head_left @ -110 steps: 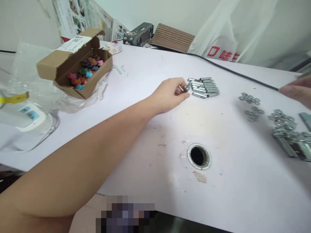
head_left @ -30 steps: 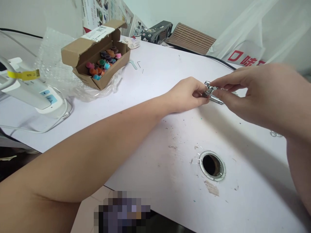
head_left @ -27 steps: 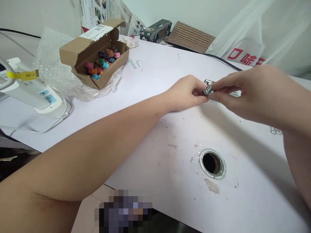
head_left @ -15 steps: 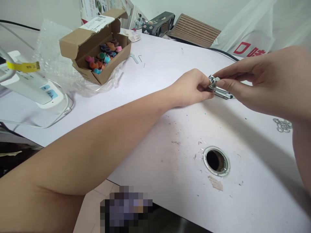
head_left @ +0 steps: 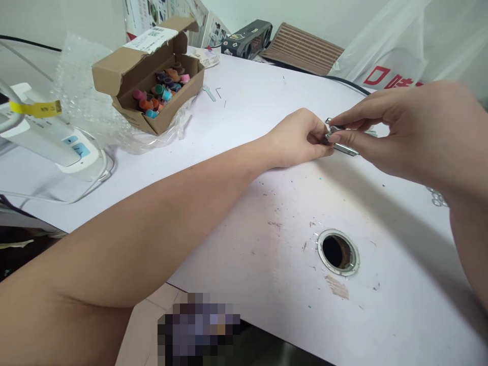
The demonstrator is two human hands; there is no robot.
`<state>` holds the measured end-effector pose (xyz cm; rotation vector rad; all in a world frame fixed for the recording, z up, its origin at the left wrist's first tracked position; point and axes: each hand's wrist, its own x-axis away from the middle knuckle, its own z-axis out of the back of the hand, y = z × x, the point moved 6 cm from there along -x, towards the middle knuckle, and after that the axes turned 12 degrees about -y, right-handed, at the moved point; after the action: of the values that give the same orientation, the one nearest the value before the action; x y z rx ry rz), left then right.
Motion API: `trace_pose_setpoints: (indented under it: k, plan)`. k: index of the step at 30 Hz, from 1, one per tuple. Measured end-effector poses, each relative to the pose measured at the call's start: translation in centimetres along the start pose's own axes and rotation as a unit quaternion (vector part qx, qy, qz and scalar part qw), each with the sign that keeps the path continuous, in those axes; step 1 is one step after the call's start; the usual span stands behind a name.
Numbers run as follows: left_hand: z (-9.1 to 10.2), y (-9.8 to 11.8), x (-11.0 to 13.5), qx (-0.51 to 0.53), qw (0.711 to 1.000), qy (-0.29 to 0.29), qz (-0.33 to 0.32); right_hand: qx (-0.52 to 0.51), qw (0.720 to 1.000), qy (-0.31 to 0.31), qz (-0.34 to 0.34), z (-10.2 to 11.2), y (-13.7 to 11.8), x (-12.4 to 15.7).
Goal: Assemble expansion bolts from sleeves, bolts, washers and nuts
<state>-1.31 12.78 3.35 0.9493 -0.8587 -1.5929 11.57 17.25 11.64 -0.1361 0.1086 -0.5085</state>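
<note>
My left hand rests on the white table with its fingers closed on a small shiny metal piece, narrow and silvery, whose exact kind I cannot make out. From the right, my right hand pinches the same piece between thumb and fingers, close to the left fingertips. Much of the metal is hidden behind the fingers. Beyond the right wrist, partly covered by it, lies a small pile of clear or silvery rings.
An open cardboard box of colourful small bottles stands on bubble wrap at the back left. Left of it is a white power strip. A round cable hole opens in the table. A plastic bag hangs at the back right.
My right thumb and fingers have shifted slightly left and cover more of the metal piece. The right wrist now hides more of the rings. My left hand stays almost still.
</note>
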Motion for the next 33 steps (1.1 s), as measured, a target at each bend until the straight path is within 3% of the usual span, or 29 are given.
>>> trace_pose_setpoints:
  k: [3, 9, 15, 22, 27, 33]
  plan:
    - [0.1, 0.1, 0.1, 0.009, 1.000, -0.012, -0.004, -0.016, 1.000, -0.015, 0.016, -0.2, -0.2, 0.1]
    - [0.2, 0.1, 0.4, 0.023, 0.999, -0.028, 0.026, -0.074, 0.997, 0.000, -0.016, 0.4, -0.1, -0.2]
    - [0.2, 0.8, 0.9, 0.021, 0.997, -0.038, 0.057, -0.071, 0.996, -0.034, -0.045, -0.1, 0.4, -0.8]
    - [0.5, 1.1, 1.0, 0.026, 0.996, -0.028, 0.080, -0.079, 0.995, -0.048, 0.048, -0.5, 0.4, -0.5]
    - [0.2, 1.1, 0.9, 0.036, 0.995, -0.028, 0.086, -0.059, 0.997, -0.057, 0.003, -0.8, 1.5, -0.7]
    - [0.3, 1.1, 1.0, 0.028, 0.997, -0.017, 0.075, -0.069, 0.995, -0.063, 0.022, -0.7, 0.5, -0.4]
